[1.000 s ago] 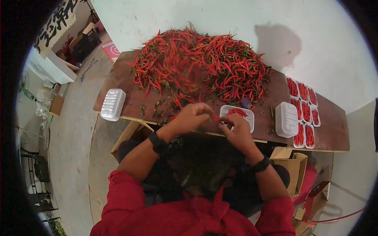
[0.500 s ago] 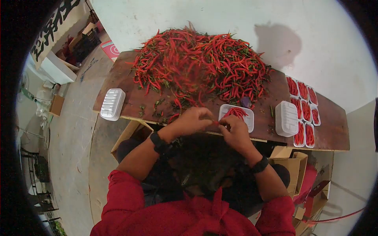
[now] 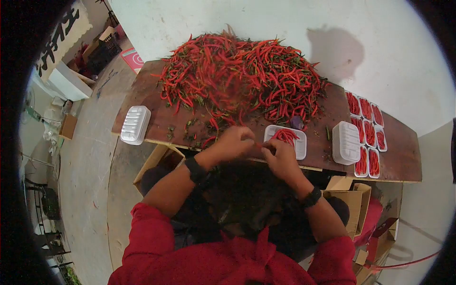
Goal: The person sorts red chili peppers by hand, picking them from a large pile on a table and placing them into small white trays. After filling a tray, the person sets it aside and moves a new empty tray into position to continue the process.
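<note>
At the table's front edge my left hand (image 3: 233,143) and my right hand (image 3: 281,157) face each other, both with pinched fingers. A small red chili pepper (image 3: 258,145), blurred and mostly covered, spans the gap between their fingertips. Right behind my right hand a white tray (image 3: 301,148) holds several red chilies (image 3: 285,136). Beyond both hands rises a large pile of red chilies (image 3: 285,78) mixed with green stems and leaves; its middle looks smeared. A dark purple object (image 3: 296,123) touches the tray's back edge.
Upside-down white trays (image 3: 136,124) lie at the table's left end, with another stack (image 3: 346,143) right of the working tray. Farther right, several filled chili trays (image 3: 370,133) stand in rows. A wall (image 3: 266,19) backs the brown table (image 3: 399,152); cardboard boxes (image 3: 346,204) sit below.
My left hand has shifted slightly up and left, and my right hand slightly left. The fingertips stay close around the chili. Trays and pile look the same.
</note>
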{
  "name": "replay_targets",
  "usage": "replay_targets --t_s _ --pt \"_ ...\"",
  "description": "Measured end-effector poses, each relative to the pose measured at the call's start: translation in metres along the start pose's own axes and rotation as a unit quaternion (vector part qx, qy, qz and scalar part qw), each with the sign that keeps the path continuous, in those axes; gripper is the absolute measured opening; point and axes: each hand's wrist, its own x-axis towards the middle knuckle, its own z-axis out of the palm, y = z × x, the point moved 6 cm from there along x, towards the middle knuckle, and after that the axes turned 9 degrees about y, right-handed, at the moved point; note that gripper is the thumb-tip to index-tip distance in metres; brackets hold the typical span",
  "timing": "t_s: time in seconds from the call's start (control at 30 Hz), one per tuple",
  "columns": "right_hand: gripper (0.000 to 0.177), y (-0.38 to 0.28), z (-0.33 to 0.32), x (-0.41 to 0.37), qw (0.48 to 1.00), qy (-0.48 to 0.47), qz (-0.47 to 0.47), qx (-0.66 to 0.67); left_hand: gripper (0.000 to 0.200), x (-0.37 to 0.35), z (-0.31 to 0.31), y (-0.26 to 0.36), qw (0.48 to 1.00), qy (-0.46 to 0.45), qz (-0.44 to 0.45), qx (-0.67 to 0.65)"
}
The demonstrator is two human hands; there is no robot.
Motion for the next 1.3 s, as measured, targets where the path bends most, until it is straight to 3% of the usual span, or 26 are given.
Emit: replay_targets --t_s 0.1,0.17,0.27,0.4,0.47,0.6,0.7,0.73,0.83,1.0,1.03,1.13,1.2,1.3 --pt "0.018 0.005 0.007 0.009 0.998 -0.016 0.049 -0.040 0.020 0.012 0.002 -0.017 0.998 0.005 -0.053 -0.043" --pt "0.020 -0.008 -0.001 0.016 0.999 0.010 0.021 -0.022 0.021 0.017 -0.007 -0.009 0.998 0.060 0.023 0.028" --pt "0.022 0.003 -0.005 0.022 0.999 0.043 0.005 0.015 0.022 0.014 -0.016 0.012 0.997 0.057 0.045 0.032" --pt "0.020 0.009 -0.008 0.022 0.999 0.016 0.024 0.030 0.022 0.014 -0.009 -0.001 0.998 0.028 0.048 0.012" --pt "0.020 0.020 -0.002 0.018 0.999 -0.026 0.024 0.021 0.019 0.011 -0.002 0.002 0.988 0.019 0.149 0.044" --pt "0.021 0.008 -0.018 0.016 0.994 -0.055 0.041 0.085 0.017 0.006 0.005 0.005 0.994 -0.070 0.014 -0.085" --pt "0.019 0.006 -0.024 0.016 0.979 -0.100 0.087 0.153 0.018 0.002 0.006 0.014 0.984 -0.113 -0.011 -0.140" --pt "0.019 0.005 -0.025 0.017 0.980 -0.120 0.046 0.152 0.018 0.001 0.006 0.015 0.983 -0.115 -0.012 -0.141" --pt "0.019 0.004 -0.027 0.015 0.968 -0.123 0.065 0.208 0.018 -0.004 0.005 0.022 0.978 -0.138 0.001 -0.154" --pt "0.020 0.003 -0.028 0.010 0.936 -0.182 0.116 0.276 0.019 -0.019 0.016 0.030 0.912 -0.257 -0.038 -0.318" --pt "0.020 0.003 -0.026 0.007 0.922 -0.210 0.139 0.295 0.019 -0.019 0.014 0.029 0.914 -0.256 -0.033 -0.314" --pt "0.020 -0.004 -0.032 0.008 0.942 -0.200 0.101 0.250 0.018 -0.024 0.012 0.034 0.898 -0.325 -0.002 -0.296" --pt "0.020 0.000 -0.038 0.014 0.947 -0.178 0.098 0.248 0.020 -0.032 0.014 0.034 0.899 -0.378 0.011 -0.221" --pt "0.020 0.007 -0.046 0.018 0.952 -0.132 0.118 0.250 0.025 -0.030 0.022 0.028 0.935 -0.320 0.074 -0.134"
